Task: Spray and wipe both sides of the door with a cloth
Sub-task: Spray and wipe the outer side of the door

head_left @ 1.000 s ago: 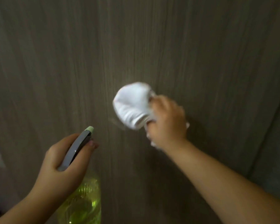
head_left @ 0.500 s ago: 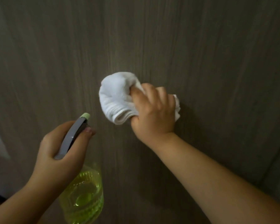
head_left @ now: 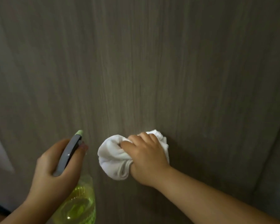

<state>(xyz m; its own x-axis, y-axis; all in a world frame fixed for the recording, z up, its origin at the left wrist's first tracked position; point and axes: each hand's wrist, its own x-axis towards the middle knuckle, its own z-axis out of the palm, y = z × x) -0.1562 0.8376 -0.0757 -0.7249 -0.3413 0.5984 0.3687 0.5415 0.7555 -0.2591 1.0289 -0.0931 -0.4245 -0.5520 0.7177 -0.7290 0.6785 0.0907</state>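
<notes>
The door (head_left: 136, 62) fills nearly everything in front of the person, a broad grey-brown panel with fine wood grain running top to bottom, and there is a faint pale sheen on it just above the cloth. Down the far right a darker strip (head_left: 271, 167) runs alongside the panel's edge, too dim to tell what it is, and at the far left a pale patch (head_left: 0, 146) shows past the door's other edge. Both bare forearms come up from the bottom of the view. The right hand (head_left: 145, 160) is against the door low and right of centre, fingers curled tight into a bunched white cloth (head_left: 113, 160), which bulges out to the left of the knuckles and peeks out above and to the right of them; the wad is pressed flat to the panel. Just to its left, not touching it, the left hand (head_left: 55, 173) is wrapped round the neck of a spray bottle (head_left: 78, 206), fingertips curled forward at the trigger side. The bottle's see-through body holds yellow-green liquid and hangs below the fist. Its long grey head (head_left: 68, 156) slants up out of the grip, and the small pale green nozzle tip (head_left: 79, 132) points at the door, very close to it.
</notes>
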